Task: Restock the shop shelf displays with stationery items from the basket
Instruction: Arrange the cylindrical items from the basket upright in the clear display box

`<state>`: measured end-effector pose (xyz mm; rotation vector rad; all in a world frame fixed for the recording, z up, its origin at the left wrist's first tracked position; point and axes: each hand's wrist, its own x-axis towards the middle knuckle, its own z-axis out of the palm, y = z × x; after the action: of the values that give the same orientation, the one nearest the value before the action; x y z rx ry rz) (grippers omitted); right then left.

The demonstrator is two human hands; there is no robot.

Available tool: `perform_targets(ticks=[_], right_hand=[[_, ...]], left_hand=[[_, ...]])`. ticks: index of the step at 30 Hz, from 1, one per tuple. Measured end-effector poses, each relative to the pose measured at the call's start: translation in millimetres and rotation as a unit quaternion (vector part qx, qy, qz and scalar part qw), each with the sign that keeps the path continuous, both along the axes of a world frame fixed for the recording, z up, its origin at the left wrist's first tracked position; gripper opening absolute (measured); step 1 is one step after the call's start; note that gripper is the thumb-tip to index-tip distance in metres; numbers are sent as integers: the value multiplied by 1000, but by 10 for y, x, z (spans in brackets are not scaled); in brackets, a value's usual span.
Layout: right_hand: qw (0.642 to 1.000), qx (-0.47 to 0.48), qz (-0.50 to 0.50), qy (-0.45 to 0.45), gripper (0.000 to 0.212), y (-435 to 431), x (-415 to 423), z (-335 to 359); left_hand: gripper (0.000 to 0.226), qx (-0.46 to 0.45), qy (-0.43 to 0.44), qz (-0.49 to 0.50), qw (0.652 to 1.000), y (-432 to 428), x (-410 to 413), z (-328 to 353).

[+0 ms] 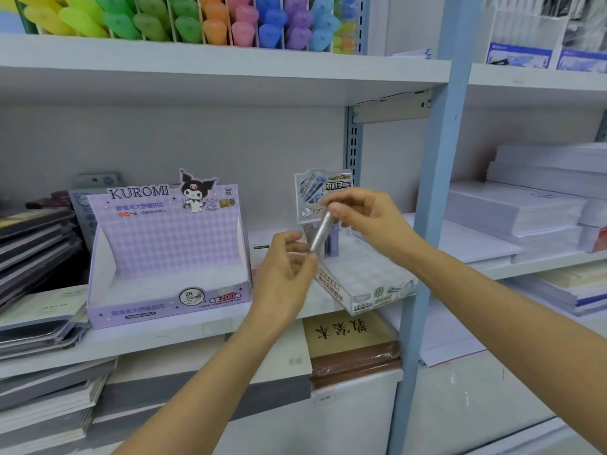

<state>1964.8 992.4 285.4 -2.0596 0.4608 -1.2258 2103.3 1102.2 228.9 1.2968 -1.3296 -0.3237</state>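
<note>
Clear display box (377,295) behind the hands holds blue tubes (334,239); left hand (285,270) and right hand (364,215) pinch 1 silver tube (320,236).

- The slim silver tube (320,233) is blurred; my left hand (289,267) hides its lower end, my right hand (364,218) its top.
- My right hand covers part of the clear plastic header card (313,188).
- The pastel-coloured pen caps (184,21) on the white upper shelf (230,64) run off the top edge.
</note>
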Motion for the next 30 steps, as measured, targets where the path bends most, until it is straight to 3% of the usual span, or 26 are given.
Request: perform_targets(ticks=[1, 3, 5, 7, 12, 16, 19, 26, 30], right_hand=[[999, 3, -29, -29, 17, -41, -38, 12], [995, 3, -83, -52, 15, -126, -100, 6], [993, -5, -113, -21, 15, -174, -117, -52], [991, -24, -128, 33, 16, -192, -80, -146], [982, -93, -134, 96, 17, -170, 111, -330], [964, -152, -108, 189, 20, -190, 175, -229], [957, -137, -82, 243, 21, -245, 204, -138], [961, -145, -146, 186, 11, -294, 322, -354], [951, -166, -164, 204, 22, -277, 257, -423]], left_hand=[[32, -39, -88, 47, 994, 29, -31, -42], [35, -102, -254, 39, 961, 78, -101, -149], [42, -90, -406, -2, 910, 92, -160, -269], [47, -51, -492, -2, 869, 89, -192, -350], [30, -41, -496, 30, 867, 134, -39, -348], [32, -28, -496, 26, 868, 149, 65, -369], [34, -23, -500, 20, 865, 131, 93, -380], [34, -34, -485, 21, 874, 104, 129, -442], [33, -37, -478, 19, 877, 100, 129, -472]])
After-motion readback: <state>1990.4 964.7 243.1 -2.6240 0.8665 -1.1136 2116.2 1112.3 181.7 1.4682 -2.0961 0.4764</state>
